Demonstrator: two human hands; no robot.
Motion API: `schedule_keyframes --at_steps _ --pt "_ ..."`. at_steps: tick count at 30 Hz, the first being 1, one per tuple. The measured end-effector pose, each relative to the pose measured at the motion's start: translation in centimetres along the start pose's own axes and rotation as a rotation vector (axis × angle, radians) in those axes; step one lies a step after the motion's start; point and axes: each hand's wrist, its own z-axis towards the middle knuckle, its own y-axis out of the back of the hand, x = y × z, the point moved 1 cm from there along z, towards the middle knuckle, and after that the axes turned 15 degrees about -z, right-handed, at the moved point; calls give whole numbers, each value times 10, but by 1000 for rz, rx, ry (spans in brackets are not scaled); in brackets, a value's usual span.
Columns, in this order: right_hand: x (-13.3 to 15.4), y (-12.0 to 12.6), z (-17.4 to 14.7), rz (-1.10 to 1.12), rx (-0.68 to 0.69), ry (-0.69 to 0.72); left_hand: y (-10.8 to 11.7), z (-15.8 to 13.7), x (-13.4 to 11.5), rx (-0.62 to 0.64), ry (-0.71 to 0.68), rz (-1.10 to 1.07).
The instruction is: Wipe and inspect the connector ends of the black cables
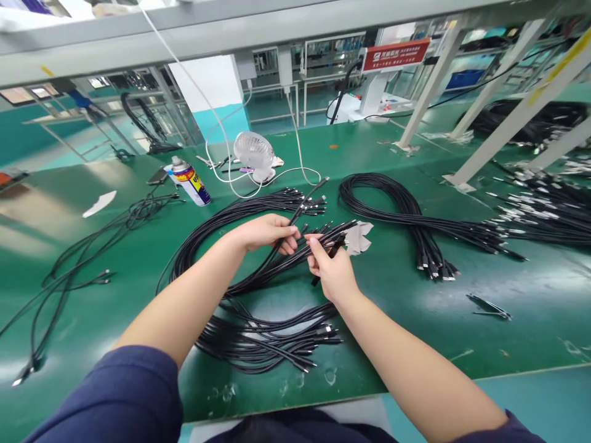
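My left hand [273,234] pinches a black cable [302,208] near its end, with the tip pointing up and to the right. Just beside it, my right hand [332,267] is closed around the ends of several black cables; a white crumpled piece of paper or cloth [359,238] and a dark strip show by its fingers. Those cables run left into a large coil [196,237] on the bench. Behind my hands lie more cable ends [302,198] of that coil. Below my wrists another bundle of cables [268,341] spreads its plugs to the right.
A looped cable bundle [383,184] lies right of my hands, near a big pile of cables [554,203]. A small white fan [255,154] and spray can [191,181] stand behind. Tweezers [490,306] lie at right, loose cables [92,246] at left. Slanted posts [498,129] meet the bench [406,344].
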Motion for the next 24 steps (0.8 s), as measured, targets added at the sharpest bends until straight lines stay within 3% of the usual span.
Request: schedule_keyframes --at_steps 6,14,20,22,24 --pt "-1 2 -4 -110 159 85 31 4 5 -248 -103 -76" --pt "23 3 -25 -286 545 365 58 20 33 -446 44 -23" --pt "40 4 -41 -400 834 639 58 32 54 -485 36 86" --pt "40 5 -41 -393 843 666 55 29 54 -494 -43 146" --pt "35 6 -36 -335 757 529 50 22 51 -492 -152 214"
